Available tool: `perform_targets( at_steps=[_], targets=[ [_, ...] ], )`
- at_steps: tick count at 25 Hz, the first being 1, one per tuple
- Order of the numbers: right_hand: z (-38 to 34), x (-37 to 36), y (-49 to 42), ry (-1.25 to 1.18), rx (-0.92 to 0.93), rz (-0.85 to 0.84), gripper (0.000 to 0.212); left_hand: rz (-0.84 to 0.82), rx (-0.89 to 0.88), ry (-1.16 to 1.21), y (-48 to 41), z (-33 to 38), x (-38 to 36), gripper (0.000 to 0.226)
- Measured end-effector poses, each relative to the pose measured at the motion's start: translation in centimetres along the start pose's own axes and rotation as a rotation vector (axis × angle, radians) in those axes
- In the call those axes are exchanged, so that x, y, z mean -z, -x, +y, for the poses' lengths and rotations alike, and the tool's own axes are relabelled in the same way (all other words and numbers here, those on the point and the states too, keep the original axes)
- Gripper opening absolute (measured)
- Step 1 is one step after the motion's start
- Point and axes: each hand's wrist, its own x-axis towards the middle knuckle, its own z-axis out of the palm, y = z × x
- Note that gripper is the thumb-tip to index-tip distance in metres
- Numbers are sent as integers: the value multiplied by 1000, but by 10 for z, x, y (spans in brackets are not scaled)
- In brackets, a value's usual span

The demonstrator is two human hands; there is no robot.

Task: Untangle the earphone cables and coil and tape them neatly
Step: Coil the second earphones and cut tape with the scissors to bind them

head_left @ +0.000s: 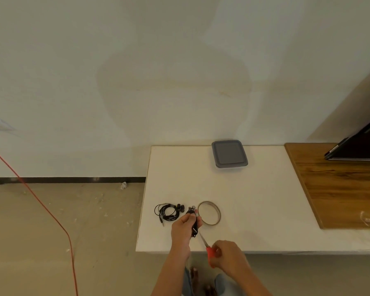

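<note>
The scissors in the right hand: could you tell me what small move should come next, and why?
Probably bring the scissors and snip the tape at the earphone bundle. The left hand grips the coiled bundle beside the tape roll, and the right hand holds the blades pointed at it. Any tape strand is too small to see.

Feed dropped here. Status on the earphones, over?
Left hand grips coiled earphone bundle. Right hand holds red-handled scissors, blades toward the bundle. Tape roll beside it; second coiled earphone lies left. Nothing blocking.
</note>
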Motion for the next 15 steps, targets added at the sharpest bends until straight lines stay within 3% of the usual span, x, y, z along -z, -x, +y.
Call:
perform_targets(
  at_steps=[6, 15],
  targets=[
    [-1, 2, 9, -940, -31, -385, 23, -68, 92, 107, 9, 5, -20, 16],
    [20, -15, -9, -1511, 16, -531, 49, -178, 109, 211, 14, 5, -31, 24]
  ],
)
